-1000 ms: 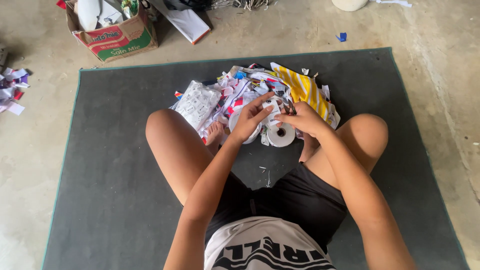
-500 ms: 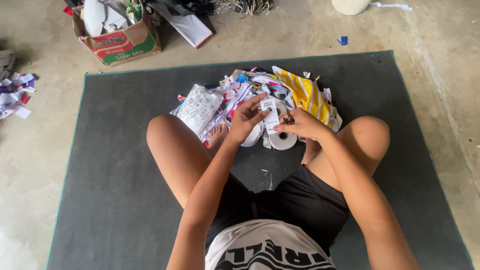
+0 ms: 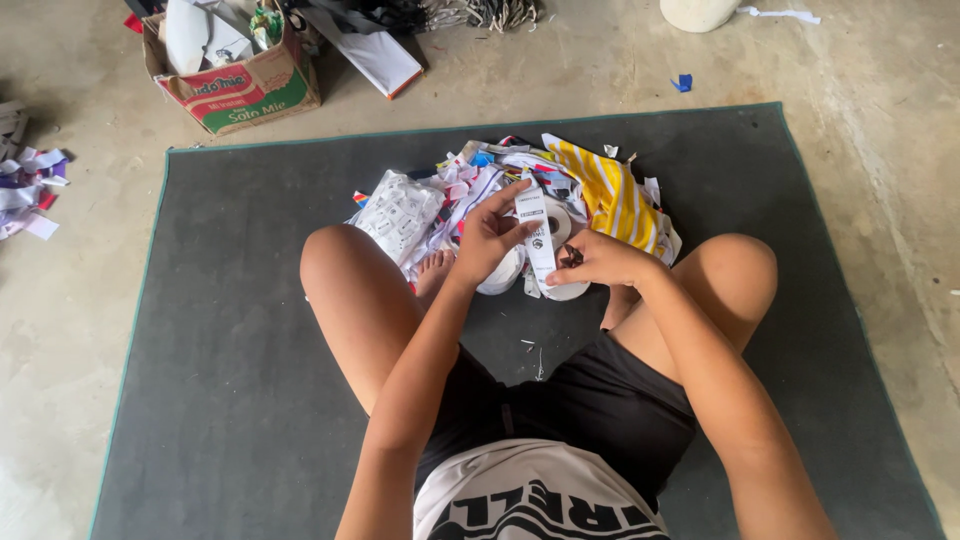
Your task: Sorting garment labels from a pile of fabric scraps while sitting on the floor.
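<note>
A narrow white label strip [image 3: 536,235] with black print is held upright just above the person's crossed feet, in front of a heap of fabric scraps [image 3: 520,195] piled on the dark grey mat [image 3: 220,300]. The top of the strip is pinched by the left hand [image 3: 487,240], thumb and fingers closed thinly over its edge. The right hand [image 3: 598,262] is curled shut around a small dark tool [image 3: 571,256], likely snips, pressed against the strip's lower part; what exactly the tool is cannot be made out. White tape rolls [image 3: 556,262] are seen directly behind the strip, partly hidden by both hands.

The strip is judged light, thin and limp: it would flop if left unsupported, so it is best taken near an end and kept taut between the hands. It looks dry and not slippery, and no fragility is expected, though creasing is likely.

A yellow-striped cloth [image 3: 610,195] lies on the heap's right side. A cardboard box [image 3: 245,90] stands well apart on the concrete floor [image 3: 60,320], with more scraps [image 3: 28,185] at the left edge.
</note>
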